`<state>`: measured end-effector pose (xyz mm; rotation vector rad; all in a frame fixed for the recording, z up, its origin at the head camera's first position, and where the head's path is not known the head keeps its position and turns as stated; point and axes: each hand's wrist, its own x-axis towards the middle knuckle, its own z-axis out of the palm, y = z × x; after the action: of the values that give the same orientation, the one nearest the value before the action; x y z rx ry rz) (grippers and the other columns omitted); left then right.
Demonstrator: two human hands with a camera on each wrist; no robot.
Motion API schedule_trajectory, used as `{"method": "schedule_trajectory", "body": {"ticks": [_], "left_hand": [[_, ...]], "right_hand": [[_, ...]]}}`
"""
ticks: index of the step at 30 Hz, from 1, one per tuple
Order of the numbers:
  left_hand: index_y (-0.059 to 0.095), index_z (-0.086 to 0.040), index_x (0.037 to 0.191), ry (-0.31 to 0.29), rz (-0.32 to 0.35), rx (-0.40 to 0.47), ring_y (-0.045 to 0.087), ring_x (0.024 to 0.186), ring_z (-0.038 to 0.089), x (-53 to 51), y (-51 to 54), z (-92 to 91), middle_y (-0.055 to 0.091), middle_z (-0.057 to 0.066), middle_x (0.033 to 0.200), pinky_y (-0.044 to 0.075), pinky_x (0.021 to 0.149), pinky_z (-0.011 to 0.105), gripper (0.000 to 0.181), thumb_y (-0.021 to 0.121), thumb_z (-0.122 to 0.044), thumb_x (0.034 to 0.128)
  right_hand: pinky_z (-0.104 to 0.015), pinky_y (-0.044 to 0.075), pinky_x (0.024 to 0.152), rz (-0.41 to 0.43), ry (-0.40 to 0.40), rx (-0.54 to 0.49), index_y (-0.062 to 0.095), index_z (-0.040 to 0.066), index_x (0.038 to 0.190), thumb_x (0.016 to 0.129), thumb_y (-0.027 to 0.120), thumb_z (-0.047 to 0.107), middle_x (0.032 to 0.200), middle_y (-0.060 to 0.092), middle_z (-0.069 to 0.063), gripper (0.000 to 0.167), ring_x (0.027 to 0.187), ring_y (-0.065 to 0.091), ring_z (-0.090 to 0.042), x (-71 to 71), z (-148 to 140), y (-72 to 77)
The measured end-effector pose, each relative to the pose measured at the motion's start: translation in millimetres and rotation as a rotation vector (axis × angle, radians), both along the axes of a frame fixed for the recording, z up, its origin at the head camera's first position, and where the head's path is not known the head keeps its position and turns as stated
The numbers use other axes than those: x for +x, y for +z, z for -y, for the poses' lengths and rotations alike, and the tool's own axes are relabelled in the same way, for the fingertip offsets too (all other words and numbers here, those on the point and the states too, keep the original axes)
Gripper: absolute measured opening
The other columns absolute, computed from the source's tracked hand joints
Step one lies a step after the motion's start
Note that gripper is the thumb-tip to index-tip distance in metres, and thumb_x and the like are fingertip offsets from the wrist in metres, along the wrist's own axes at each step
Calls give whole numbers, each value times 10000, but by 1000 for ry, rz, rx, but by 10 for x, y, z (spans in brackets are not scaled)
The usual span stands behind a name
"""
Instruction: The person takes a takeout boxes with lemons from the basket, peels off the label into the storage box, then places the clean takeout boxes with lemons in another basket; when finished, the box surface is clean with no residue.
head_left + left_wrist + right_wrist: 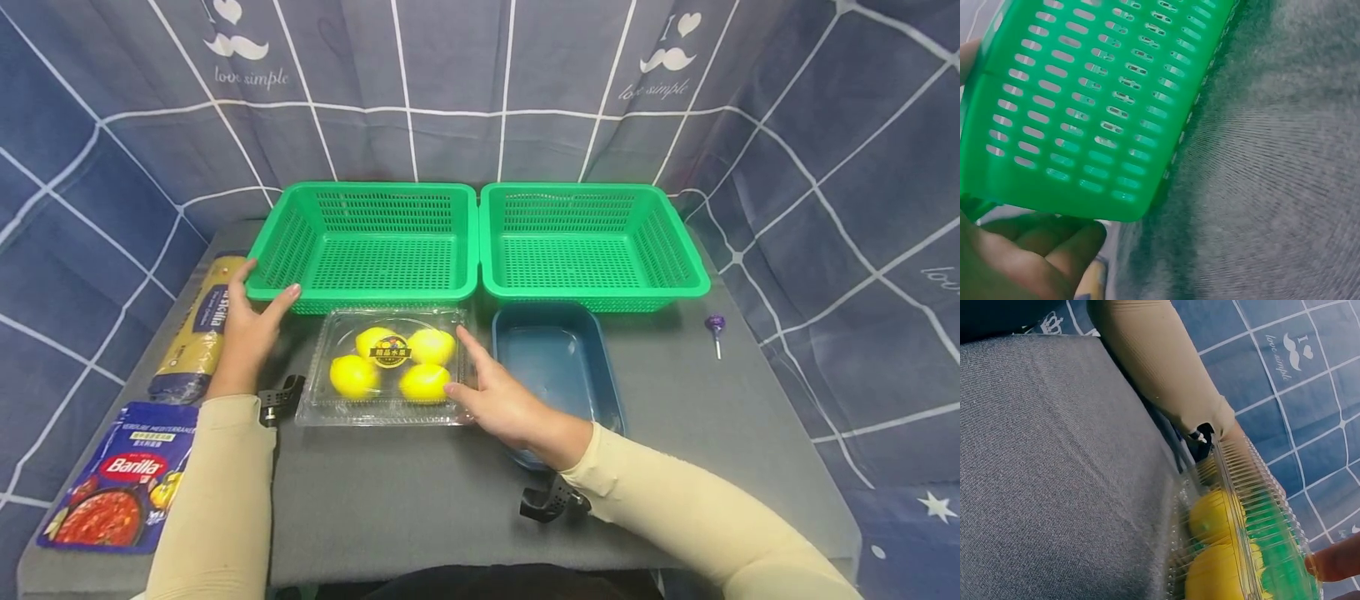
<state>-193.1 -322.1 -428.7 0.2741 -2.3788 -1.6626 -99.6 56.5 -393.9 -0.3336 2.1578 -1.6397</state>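
Two green plastic baskets stand side by side, a left basket (360, 295) and a right basket (592, 292). My left hand (250, 333) holds the left basket's front-left corner, thumb at the front rim and fingers round the side. In the left wrist view the curled fingers (1075, 253) sit against the basket's (1072, 194) corner. In front of that basket lies a clear plastic fruit box (390, 412) with several lemons (352, 377) inside and a black-and-gold label. Straight fingers of my right hand (510, 404) touch the box's right side; some are hidden underneath the hand.
A blue plastic tub (551, 358) stands partly beneath my right forearm. On the left lie a pasta packet (191, 337) and a purple Barilla sauce pouch (116, 479). A purple lollipop (716, 323) lies at the right. Dark curtains (450, 67) surround the grey table (390, 508).
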Motion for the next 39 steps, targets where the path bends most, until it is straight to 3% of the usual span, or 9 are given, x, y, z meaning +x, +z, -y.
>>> {"method": "schedule_trajectory", "body": {"ticks": [4,7,10,12,17,20,26,33,39], "left_hand": [[31,-233,1707,-55,44,-77,290,1495,429,11,63,40,235,249,1672,162,1241,541,1002,688,-506,1002],[-111,-219,1691,-183,93,-169,143,1526,491,66,171,85,67,272,1707,83,1216,657,1059,656,-501,1018],[-261,-253,1640,-317,149,-244,-42,1536,496,159,279,104,-152,227,1709,4,1181,722,1102,630,-483,1035],[-318,-281,1609,-367,188,-282,-113,1528,487,241,354,85,-245,184,1691,-7,1165,745,1123,624,-495,1035],[-314,-262,1613,-369,250,-258,-143,1518,508,465,557,-89,-249,236,1679,19,1136,785,1126,620,-509,1035],[-262,-264,1640,-361,256,-236,-64,1513,566,583,606,-210,-168,318,1675,86,1125,801,1115,640,-501,1029],[-110,-316,1689,-433,172,-194,120,1492,607,728,494,-391,-5,326,1692,193,1132,772,1082,734,-356,1012],[-2,-300,1710,-571,90,-141,80,1495,605,805,211,-424,-64,148,1738,177,1151,738,1037,750,-173,1006],[86,-199,1713,-624,-11,-81,-18,1565,401,810,39,-441,-8,93,1754,57,1216,636,981,735,-57,992]], "right_hand": [[-482,547,975,-3,-1,-9,105,215,1713,1041,631,74,1737,99,-125,865,1441,393,-457,-9,6,4],[-489,528,1010,2,-3,-17,111,222,1712,1041,631,74,1734,106,-143,862,1438,387,-481,-6,8,4],[-520,569,931,31,-12,-43,113,240,1712,1037,629,55,1734,106,-142,870,1433,398,-472,2,13,3],[-533,569,925,37,-15,-38,116,252,1712,1033,633,51,1735,111,-134,877,1435,399,-455,1,16,1],[-555,423,1115,12,-14,-4,124,243,1712,1032,646,71,1736,115,-116,874,1468,353,-445,-7,7,6],[-575,347,1156,1,-15,-11,129,222,1711,1035,644,74,1735,112,-128,863,1476,326,-465,-8,6,-1],[-586,357,1145,4,-23,-26,142,224,1710,1034,643,65,1729,128,-153,856,1468,330,-482,-6,17,-12],[-589,400,1116,15,-16,-25,136,233,1710,1035,641,63,1726,125,-171,860,1451,356,-494,4,16,-9],[-588,371,1136,20,-25,-15,139,249,1710,1033,640,60,1731,115,-151,864,1460,344,-486,1,26,1]]}}
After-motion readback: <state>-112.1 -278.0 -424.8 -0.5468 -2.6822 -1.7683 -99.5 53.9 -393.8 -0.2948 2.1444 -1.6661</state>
